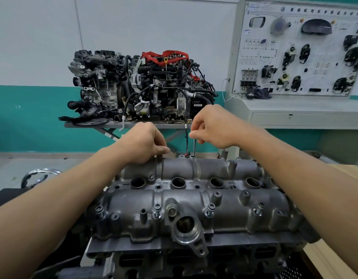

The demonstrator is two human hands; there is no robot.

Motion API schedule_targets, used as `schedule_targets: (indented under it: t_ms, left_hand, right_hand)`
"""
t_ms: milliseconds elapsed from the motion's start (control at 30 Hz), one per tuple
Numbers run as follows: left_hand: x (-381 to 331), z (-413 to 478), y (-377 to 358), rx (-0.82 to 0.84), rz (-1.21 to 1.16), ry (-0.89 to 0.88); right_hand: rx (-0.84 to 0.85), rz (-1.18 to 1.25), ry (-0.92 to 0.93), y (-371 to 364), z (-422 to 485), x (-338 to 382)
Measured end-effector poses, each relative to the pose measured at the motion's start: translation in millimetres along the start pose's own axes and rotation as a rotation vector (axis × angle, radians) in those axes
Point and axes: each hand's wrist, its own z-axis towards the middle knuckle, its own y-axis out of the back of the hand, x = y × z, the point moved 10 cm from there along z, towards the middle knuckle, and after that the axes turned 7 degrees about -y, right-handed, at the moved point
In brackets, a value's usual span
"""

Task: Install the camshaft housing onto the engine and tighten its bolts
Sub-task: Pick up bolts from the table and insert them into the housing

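Workshop bay, teal-and-white wall. Camshaft housing (194, 210) sits on the engine (174, 262), centre to lower frame. Near-edge bolts (157, 208) stand proud, so likely only started. Right hand (210, 127), just above centre, pinches a thin metal shaft (194, 148) upright over a far-edge hole. Left hand (145, 143) curls down onto the far rim; whether it holds anything is hidden. Step: seating far-row bolts. Next: run them down, then tighten all evenly. Display engines (141, 87) upper centre, training board (294, 49) upper right.

This is an automotive training workshop: two complete engines (141, 85) sit on a steel table (83, 124), a teaching board (325, 47) displays mounted car parts, and a stripped engine (154, 260) stands up front.
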Motion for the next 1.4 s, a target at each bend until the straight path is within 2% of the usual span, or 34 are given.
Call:
schedule_targets:
  t_ms: [200,367,500,567,633,700,767,800,867,933,1000,1067,1100,1233,1333,1400]
  left_hand:
    - [14.4,-3.5,-1.2,0.024,-0.056,0.125]
    - [23.5,-11.0,-7.4,0.191,-0.086,0.169]
    - [21.3,-11.2,-9.4,0.211,-0.074,0.167]
    - [21.5,-10.9,-10.1,0.189,-0.056,0.176]
    - [22.4,-10.2,-10.5,0.161,-0.058,0.176]
    - [22.3,-8.3,-8.4,0.115,-0.065,0.170]
    - [21.2,-7.5,-7.1,0.085,-0.045,0.159]
    - [21.0,-7.3,-7.7,0.084,-0.036,0.154]
    - [19.6,-8.4,-8.6,0.105,-0.035,0.146]
    - [21.2,-9.9,-10.5,0.143,-0.040,0.142]
    - [20.0,-12.5,-13.2,0.186,-0.050,0.149]
    - [19.3,-11.4,-12.8,0.170,-0.057,0.157]
    - [18.6,-11.2,-11.0,0.145,-0.053,0.159]
    - [15.4,-10.6,-11.3,0.141,-0.042,0.125]
    - [16.6,-12.0,-13.3,0.170,-0.041,0.132]
    - [16.0,-10.8,-10.5,0.138,-0.039,0.142]
  right_hand:
    - [0.014,0.025,0.027,-4.9,2.3,0.8]
    - [0.151,-0.105,-0.016,-40.5,3.7,-12.4]
    - [0.165,-0.246,0.036,-51.3,9.4,-9.9]
    - [0.140,-0.383,0.024,-52.5,10.7,-12.7]
    - [0.027,-0.434,-0.021,-43.8,9.9,-16.6]
    - [-0.064,-0.265,-0.044,-28.1,9.3,-20.5]
    - [0.014,0.034,-0.042,-25.9,10.1,-21.8]
    - [0.094,0.082,-0.023,-30.7,9.0,-18.7]
    - [0.181,-0.121,0.006,-41.7,7.1,-18.2]
    - [0.135,-0.336,-0.039,-36.0,9.8,-28.1]
    - [0.129,-0.239,-0.058,-31.1,13.0,-35.7]
    - [0.210,0.002,-0.039,-39.5,11.9,-33.0]
    - [0.248,0.048,-0.027,-45.2,10.4,-30.4]
    - [0.161,-0.198,-0.041,-42.7,10.3,-37.9]
    - [0.215,0.016,-0.047,-45.6,9.7,-37.9]
    - [0.243,0.027,-0.038,-49.9,7.8,-33.4]
